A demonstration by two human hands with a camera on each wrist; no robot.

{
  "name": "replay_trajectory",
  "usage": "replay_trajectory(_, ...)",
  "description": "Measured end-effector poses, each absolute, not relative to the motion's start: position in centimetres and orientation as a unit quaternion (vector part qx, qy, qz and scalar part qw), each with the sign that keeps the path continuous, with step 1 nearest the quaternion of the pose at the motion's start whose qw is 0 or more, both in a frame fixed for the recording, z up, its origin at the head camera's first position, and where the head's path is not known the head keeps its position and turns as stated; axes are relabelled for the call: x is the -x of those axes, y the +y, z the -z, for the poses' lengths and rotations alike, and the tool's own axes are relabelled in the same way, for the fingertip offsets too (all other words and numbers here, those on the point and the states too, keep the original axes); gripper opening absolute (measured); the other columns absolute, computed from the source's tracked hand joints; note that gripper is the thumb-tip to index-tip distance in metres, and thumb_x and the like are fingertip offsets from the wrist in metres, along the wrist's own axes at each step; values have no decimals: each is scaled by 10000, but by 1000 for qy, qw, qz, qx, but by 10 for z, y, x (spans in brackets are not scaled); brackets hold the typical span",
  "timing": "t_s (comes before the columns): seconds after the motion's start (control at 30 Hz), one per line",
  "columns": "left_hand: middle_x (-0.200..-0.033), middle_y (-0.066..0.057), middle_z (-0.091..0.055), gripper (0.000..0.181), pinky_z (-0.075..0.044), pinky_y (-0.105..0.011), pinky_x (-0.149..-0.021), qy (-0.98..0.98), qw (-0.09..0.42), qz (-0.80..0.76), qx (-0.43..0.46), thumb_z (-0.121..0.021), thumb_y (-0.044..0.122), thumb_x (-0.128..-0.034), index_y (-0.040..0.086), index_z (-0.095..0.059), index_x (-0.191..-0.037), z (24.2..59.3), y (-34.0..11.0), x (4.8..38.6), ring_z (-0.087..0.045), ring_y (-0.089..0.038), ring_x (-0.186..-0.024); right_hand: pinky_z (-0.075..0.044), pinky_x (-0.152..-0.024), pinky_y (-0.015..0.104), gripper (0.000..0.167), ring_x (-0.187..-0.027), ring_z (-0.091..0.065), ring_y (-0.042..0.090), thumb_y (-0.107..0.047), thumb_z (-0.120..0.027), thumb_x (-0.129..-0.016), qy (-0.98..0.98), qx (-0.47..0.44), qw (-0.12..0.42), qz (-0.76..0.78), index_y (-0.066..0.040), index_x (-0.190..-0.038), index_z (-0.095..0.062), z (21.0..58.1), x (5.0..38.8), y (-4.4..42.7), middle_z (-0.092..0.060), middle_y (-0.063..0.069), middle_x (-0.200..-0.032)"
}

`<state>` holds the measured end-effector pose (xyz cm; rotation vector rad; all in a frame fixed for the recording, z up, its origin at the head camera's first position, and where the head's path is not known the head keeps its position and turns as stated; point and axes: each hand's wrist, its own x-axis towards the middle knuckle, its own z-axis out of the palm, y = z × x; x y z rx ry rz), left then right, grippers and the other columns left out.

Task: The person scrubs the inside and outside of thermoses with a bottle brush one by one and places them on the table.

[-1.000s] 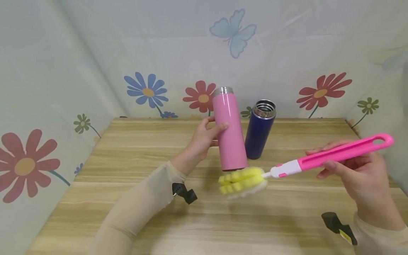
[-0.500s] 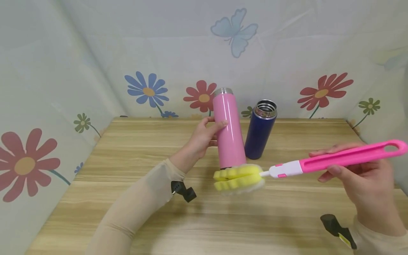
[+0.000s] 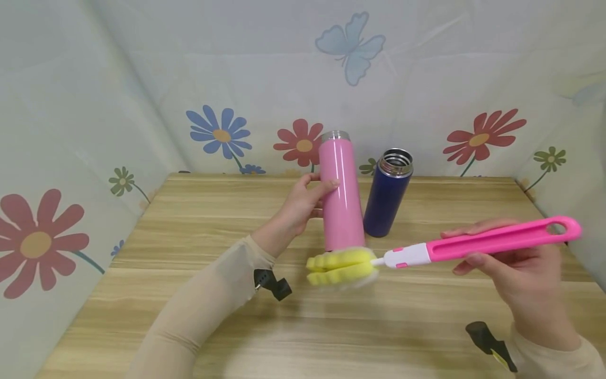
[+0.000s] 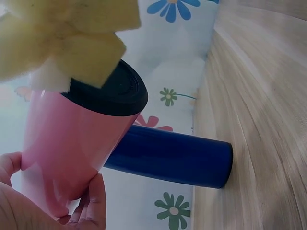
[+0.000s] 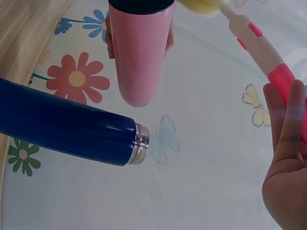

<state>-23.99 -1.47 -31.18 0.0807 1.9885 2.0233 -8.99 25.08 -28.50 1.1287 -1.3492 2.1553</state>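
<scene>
My left hand grips a pink thermos bottle around its side and holds it off the table, its steel neck leaning away. The black base of that bottle shows in the left wrist view. A bottle brush with a bright pink handle is held by my right hand, thumb and fingers around the handle. Its yellow sponge head is close to the pink bottle's base; whether they touch I cannot tell. Beside the pink bottle stands a navy thermos bottle, upright and uncapped.
A wood-grain table lies under everything. Behind it hangs a white cloth backdrop printed with flowers and a butterfly, which continues along the left and right sides. The navy bottle stands just right of the pink one.
The brush and my right hand have shifted left overall, after a short move right, bringing the sponge head across below the pink bottle. My left hand and both bottles have hardly moved.
</scene>
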Motion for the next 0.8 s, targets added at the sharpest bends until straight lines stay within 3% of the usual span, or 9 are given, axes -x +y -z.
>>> replay_trajectory(0.2, -1171, -162, -589, 609, -551, -310, -721, 692, 151, -705, -35, -654, 364, -876, 118, -376, -1359, 313, -15, 239, -631, -213, -851, -596, -628, 321, 294, -923, -718, 318, 281, -540, -788, -495, -415, 162, -746, 287, -1082, -529, 292, 95, 251, -672, 308, -1079)
replay_trajectory(0.57, -1172, -180, -586, 588, -548, -267, -664, 686, 154, -710, -43, -636, 332, -893, 94, -374, -1363, 312, -19, 237, -630, -202, -827, -591, -613, 312, 305, -900, -726, 277, 293, -558, -765, -538, -415, 143, -720, 269, -1070, -549, 300, 99, 256, -690, 268, -1078)
replay_trajectory(0.8, -1165, -181, -595, 604, -554, -280, -685, 680, 159, -715, -38, -647, 325, -894, 96, -364, -1377, 311, -21, 237, -638, -193, -814, -585, -590, 310, 310, -852, -734, 247, 305, -564, -749, -577, -383, 160, -703, 263, -1056, -561, 307, 98, 265, -707, 233, -1059)
